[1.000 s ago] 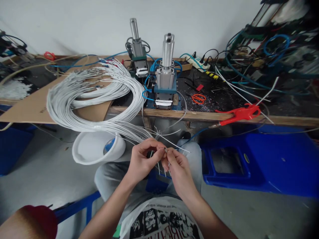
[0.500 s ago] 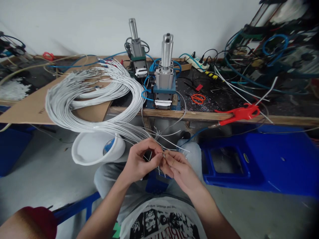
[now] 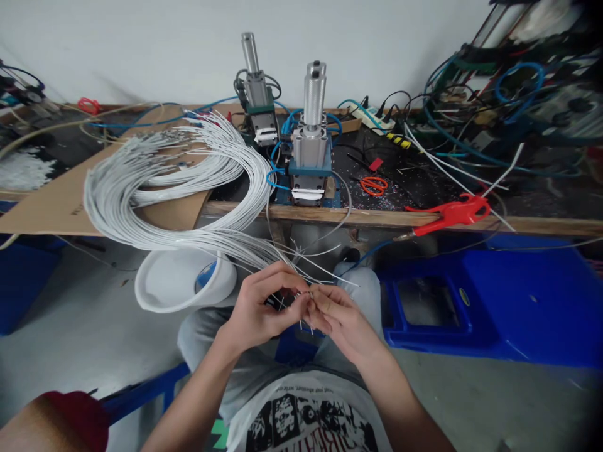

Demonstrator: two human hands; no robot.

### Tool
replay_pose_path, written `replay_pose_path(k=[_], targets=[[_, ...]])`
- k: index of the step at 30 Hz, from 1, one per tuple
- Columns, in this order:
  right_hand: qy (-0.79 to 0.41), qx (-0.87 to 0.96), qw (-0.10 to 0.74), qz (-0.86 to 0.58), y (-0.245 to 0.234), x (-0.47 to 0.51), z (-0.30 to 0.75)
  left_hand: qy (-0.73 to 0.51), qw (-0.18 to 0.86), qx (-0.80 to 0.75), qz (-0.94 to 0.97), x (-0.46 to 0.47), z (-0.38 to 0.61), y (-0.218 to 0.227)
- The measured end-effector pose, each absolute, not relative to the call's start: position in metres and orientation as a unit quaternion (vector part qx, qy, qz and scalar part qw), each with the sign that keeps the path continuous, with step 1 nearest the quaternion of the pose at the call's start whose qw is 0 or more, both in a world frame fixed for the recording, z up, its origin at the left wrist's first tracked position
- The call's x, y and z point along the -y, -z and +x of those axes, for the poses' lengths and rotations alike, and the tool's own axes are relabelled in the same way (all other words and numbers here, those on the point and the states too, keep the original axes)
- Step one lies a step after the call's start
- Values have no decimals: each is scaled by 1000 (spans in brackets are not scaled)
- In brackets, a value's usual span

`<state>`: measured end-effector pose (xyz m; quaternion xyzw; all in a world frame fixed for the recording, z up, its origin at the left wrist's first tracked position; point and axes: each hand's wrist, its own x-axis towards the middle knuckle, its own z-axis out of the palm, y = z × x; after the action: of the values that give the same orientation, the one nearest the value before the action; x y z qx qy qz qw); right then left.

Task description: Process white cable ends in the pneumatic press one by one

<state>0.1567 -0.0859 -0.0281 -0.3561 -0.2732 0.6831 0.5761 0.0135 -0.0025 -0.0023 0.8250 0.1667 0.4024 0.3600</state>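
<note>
My left hand and my right hand meet over my lap, thumbs and forefingers pinched together at one spot. Between the fingertips is a white wire end, mostly hidden by the fingers; any small part on it is too tiny to make out. Short white wire tips poke out below the fingers. A large bundle of white wires loops over the table edge, and its loose ends run down to just behind my hands.
Two pneumatic presses stand on the bench. Orange scissors and a red air gun lie to the right. A white bucket is under the wires at left, a blue stool at right. Cardboard lies beneath the bundle.
My left hand's fingers have drawn closer together and the gap inside its curl has narrowed. Both hands stay at the same spot.
</note>
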Motion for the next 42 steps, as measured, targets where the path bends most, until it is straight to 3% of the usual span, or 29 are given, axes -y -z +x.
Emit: replay_pose_path(k=[8,16,19,22,32,35,42], targets=[[-609,418,530,-416,23,88,163,-335,414,-154,832,-5,10,-4],[-381,553,488,-558,19,97,156,-415,505,-218,725,1,20,18],[-246,624,460,-583,23,94,160,-356,525,-269,725,-1,17,12],[-187,671,423,-580,25,89,165,-255,498,-278,780,-8,10,-3],[-202,735,276,-586,34,85,166,-9,359,-303,883,-21,0,-12],[-252,680,324,-608,41,88,165,-19,380,-288,879,-20,-2,-5],[-496,400,542,-548,56,92,155,-296,622,-321,650,13,18,28]])
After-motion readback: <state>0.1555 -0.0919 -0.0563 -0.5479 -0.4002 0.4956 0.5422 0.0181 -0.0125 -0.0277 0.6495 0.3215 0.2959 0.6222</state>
